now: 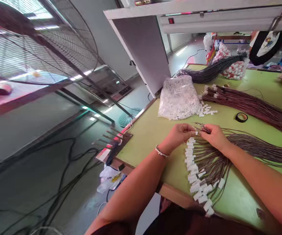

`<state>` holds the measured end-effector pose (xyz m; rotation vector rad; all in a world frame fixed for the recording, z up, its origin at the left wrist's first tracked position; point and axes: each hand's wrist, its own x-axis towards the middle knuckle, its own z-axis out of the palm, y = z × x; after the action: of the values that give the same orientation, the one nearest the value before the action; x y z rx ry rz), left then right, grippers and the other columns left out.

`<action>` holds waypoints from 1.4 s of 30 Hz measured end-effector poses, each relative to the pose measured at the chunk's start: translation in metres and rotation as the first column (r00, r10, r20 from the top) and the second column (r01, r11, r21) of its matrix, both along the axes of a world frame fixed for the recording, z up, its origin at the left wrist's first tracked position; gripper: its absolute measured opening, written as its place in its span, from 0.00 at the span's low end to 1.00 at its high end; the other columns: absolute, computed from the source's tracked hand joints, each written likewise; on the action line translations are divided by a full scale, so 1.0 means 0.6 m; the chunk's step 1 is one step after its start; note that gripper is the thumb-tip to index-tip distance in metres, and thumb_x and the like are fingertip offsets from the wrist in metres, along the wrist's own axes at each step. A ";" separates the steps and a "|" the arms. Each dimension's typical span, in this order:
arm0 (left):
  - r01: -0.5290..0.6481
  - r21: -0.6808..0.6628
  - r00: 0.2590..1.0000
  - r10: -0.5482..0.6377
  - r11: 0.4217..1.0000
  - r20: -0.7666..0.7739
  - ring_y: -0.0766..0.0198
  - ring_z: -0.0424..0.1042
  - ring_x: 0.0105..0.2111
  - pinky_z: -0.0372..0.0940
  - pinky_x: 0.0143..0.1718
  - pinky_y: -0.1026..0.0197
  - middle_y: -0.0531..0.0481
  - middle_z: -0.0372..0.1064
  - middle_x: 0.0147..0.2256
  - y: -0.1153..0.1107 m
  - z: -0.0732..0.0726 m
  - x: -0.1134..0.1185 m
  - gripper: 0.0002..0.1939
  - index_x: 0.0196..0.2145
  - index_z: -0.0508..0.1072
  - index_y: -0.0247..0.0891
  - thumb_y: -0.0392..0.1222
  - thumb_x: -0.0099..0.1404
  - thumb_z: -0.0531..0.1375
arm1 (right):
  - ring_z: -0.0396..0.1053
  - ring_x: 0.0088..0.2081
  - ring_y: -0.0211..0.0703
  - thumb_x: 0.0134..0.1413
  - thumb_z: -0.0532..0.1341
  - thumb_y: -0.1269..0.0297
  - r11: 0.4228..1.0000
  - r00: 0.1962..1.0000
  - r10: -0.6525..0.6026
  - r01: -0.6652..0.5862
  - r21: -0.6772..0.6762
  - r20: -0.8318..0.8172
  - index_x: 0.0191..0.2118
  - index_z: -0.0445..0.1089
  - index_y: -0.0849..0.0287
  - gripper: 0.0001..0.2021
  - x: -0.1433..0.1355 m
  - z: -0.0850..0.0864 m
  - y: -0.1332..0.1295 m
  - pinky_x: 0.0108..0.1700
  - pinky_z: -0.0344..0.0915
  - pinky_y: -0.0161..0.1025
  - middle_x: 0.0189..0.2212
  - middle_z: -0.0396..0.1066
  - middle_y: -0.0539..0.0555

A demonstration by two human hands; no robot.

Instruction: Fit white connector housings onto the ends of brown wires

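"What did the hands hold?"

"From my remote seat, I saw the left hand (181, 132) pinching a small white connector (196, 133). The right hand (214, 135), close beside it, was closed around thin wires (205, 129), above the green table (145, 140)."

"How would they handle?"

"I judged the wires light, flexible and prone to tangling; the connector, stiff but easily dropped. I favoured holding its plastic sides, and the wires just behind their tips."

"And their look?"

"Dark brown strands fanned towards a crooked column of white connectors (192, 167); beyond lay a clear bag (177, 98) of similar pieces."
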<state>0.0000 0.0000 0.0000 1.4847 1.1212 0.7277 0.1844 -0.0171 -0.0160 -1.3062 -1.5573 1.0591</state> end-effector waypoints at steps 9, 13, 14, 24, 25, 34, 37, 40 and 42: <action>0.278 0.545 0.876 0.023 0.791 -0.481 0.58 0.69 0.46 0.62 0.51 0.54 0.42 0.71 0.46 0.104 0.020 -0.019 0.13 0.39 0.76 0.36 0.42 0.64 0.54 | 0.65 0.26 0.39 0.43 0.63 0.51 0.970 0.937 -0.239 0.216 -0.116 -0.253 0.24 0.71 0.60 0.15 0.003 -0.015 0.016 0.33 0.61 0.37 0.20 0.68 0.49; 0.305 0.642 0.736 0.254 0.704 -0.628 0.54 0.63 0.53 0.55 0.57 0.51 0.37 0.68 0.50 0.194 -0.002 0.007 0.18 0.48 0.71 0.30 0.40 0.67 0.49 | 0.62 0.24 0.38 0.45 0.62 0.51 0.987 0.978 -0.139 0.124 -0.101 -0.158 0.23 0.71 0.61 0.16 0.000 -0.008 0.008 0.30 0.59 0.36 0.17 0.67 0.49; 0.325 0.620 0.711 0.247 0.714 -0.658 0.54 0.64 0.52 0.56 0.57 0.52 0.37 0.69 0.49 0.212 -0.007 0.012 0.18 0.46 0.72 0.31 0.41 0.67 0.48 | 0.62 0.23 0.38 0.45 0.61 0.50 0.989 0.982 -0.121 0.107 -0.103 -0.142 0.23 0.71 0.61 0.16 0.000 -0.006 0.007 0.29 0.59 0.36 0.16 0.67 0.49; 0.320 0.671 0.723 0.285 0.669 -0.630 0.56 0.66 0.50 0.58 0.54 0.54 0.41 0.71 0.46 0.193 -0.024 -0.022 0.19 0.45 0.73 0.34 0.46 0.69 0.47 | 0.62 0.20 0.37 0.44 0.61 0.54 0.996 0.998 -0.002 -0.003 -0.089 -0.063 0.23 0.71 0.60 0.13 -0.011 -0.013 0.004 0.23 0.60 0.35 0.19 0.69 0.51; 0.313 0.690 0.729 0.300 0.653 -0.615 0.56 0.65 0.51 0.57 0.55 0.54 0.41 0.70 0.47 0.183 -0.026 -0.028 0.19 0.48 0.72 0.34 0.45 0.68 0.48 | 0.63 0.21 0.37 0.44 0.61 0.55 0.997 0.999 -0.003 -0.001 -0.073 -0.049 0.24 0.72 0.60 0.12 -0.012 -0.015 0.003 0.24 0.61 0.35 0.19 0.69 0.51; 0.325 0.708 0.724 0.317 0.627 -0.613 0.49 0.56 0.59 0.50 0.60 0.44 0.37 0.57 0.60 0.123 -0.044 -0.064 0.25 0.59 0.63 0.38 0.49 0.67 0.51 | 0.65 0.22 0.37 0.39 0.63 0.56 0.993 0.987 -0.020 0.000 -0.122 -0.158 0.29 0.71 0.59 0.12 -0.015 -0.006 -0.004 0.26 0.64 0.35 0.21 0.69 0.49; 0.278 0.772 0.801 0.305 0.572 -0.515 0.51 0.57 0.59 0.53 0.59 0.45 0.38 0.59 0.59 0.104 -0.045 -0.081 0.22 0.56 0.66 0.39 0.47 0.67 0.53 | 0.65 0.24 0.38 0.38 0.63 0.57 0.987 0.985 -0.035 0.007 -0.163 -0.170 0.26 0.71 0.59 0.11 -0.014 0.000 -0.003 0.25 0.64 0.35 0.22 0.69 0.50; 0.081 0.837 0.874 0.366 0.541 -0.321 0.57 0.67 0.49 0.61 0.53 0.51 0.41 0.70 0.48 0.082 -0.037 -0.088 0.13 0.43 0.75 0.38 0.43 0.66 0.53 | 0.65 0.24 0.38 0.39 0.61 0.56 0.980 0.980 -0.058 0.019 -0.199 -0.189 0.26 0.71 0.60 0.11 -0.013 0.001 -0.002 0.24 0.63 0.34 0.22 0.69 0.51; 0.022 0.819 0.898 0.349 0.573 -0.268 0.60 0.70 0.40 0.65 0.46 0.54 0.44 0.74 0.38 0.067 -0.027 -0.083 0.10 0.36 0.77 0.38 0.41 0.65 0.56 | 0.64 0.22 0.37 0.39 0.61 0.56 0.979 0.981 -0.054 0.015 -0.205 -0.187 0.25 0.71 0.60 0.11 -0.012 -0.001 -0.001 0.22 0.61 0.34 0.20 0.68 0.50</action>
<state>-0.0495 0.0402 -0.0159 2.4295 1.3301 1.2139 0.1771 -0.0179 -0.0165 -1.3184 -1.3054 1.3082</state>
